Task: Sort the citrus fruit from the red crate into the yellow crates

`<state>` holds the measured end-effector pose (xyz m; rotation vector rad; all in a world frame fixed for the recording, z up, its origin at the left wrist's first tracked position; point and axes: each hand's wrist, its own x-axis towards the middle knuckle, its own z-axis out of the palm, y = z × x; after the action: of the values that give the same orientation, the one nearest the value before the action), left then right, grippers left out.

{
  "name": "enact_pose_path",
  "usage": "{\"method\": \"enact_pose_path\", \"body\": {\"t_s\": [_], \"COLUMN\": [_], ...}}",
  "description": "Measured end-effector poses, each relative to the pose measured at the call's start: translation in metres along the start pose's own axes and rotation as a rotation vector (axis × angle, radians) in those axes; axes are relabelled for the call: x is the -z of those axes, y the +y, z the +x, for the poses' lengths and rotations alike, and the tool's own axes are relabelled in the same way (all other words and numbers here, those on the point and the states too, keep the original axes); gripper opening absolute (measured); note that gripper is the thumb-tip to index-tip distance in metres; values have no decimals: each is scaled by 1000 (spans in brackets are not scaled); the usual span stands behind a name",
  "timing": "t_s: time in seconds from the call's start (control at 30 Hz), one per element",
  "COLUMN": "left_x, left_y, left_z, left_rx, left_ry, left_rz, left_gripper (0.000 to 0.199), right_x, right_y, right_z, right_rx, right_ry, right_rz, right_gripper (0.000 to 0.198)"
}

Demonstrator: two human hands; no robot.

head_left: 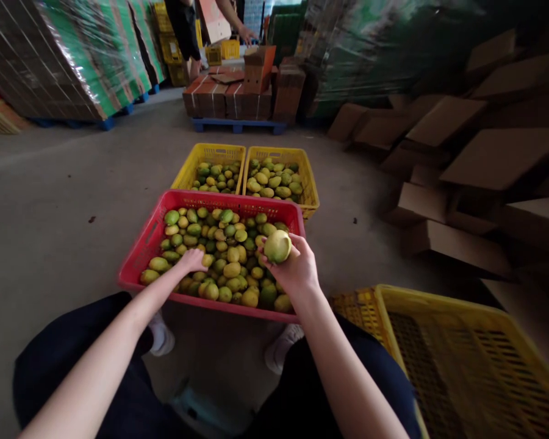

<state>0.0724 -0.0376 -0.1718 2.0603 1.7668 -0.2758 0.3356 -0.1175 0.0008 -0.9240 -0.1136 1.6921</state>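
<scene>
right hand (301, 267) holds a yellow-green fruit (277, 247). left hand (193, 261) reaches into the red crate (145, 244); its grip is unclear.

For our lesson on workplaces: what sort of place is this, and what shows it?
Probably a fruit-packing warehouse: a red plastic crate holds many green-yellow, lemon-like fruits, strapped cardboard sits on a blue pallet, and a tall stack stands wrapped in clear film.

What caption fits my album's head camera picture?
Right hand holds a green-yellow fruit while the left hand reaches into the red crate.
</scene>
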Motion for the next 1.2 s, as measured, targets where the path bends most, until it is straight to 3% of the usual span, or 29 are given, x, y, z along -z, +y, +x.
{"method": "enact_pose_path", "body": {"t_s": [0.13,0.23,0.3,0.37,0.43,0.57,0.67,0.77,0.93,1.03,1.13,1.2], "left_x": [76,130,147,144,129,99,103,121,129,123,122,124], "left_y": [-4,4,14,23,29,35,44,54,61,62,64,66], "left_z": [-20,-62,-97,-127,-144,-146,-143,-146,-141,-135,-133,-133], "left_rx": [-41,-306,-449,-481,-465,-385,-297,-271,-192,-199,-208,-190], "left_ry": [168,324,373,374,293,36,-121,-219,-325,-331,-314,-313], "left_rz": [-61,-251,-395,-579,-816,-1318,-1711,-1992,-2121,-2129,-2145,-2133], "left_gripper": [55,62,64,63,59,54,54,49,59,62,63,64], "right_x": [-4,-10,-13,-14,-12,-7,-8,-13,-18,-16,-14,-15], "right_y": [11,25,36,47,57,72,74,67,52,50,52,52], "right_z": [3,1,-3,-10,-17,-25,-27,-26,-22,-18,-14,-11], "right_rx": [14,-23,11,86,145,106,-18,-100,-137,-210,-312,-297], "right_ry": [-32,-23,-66,-133,-173,-114,-102,-179,-145,-89,-126,-137], "right_rz": [-55,-99,-124,-190,-314,-390,-270,-177,-111,-102,-132,-121], "right_gripper": [15,16,21,27,30,25,17,13,14,22,34,35]}}
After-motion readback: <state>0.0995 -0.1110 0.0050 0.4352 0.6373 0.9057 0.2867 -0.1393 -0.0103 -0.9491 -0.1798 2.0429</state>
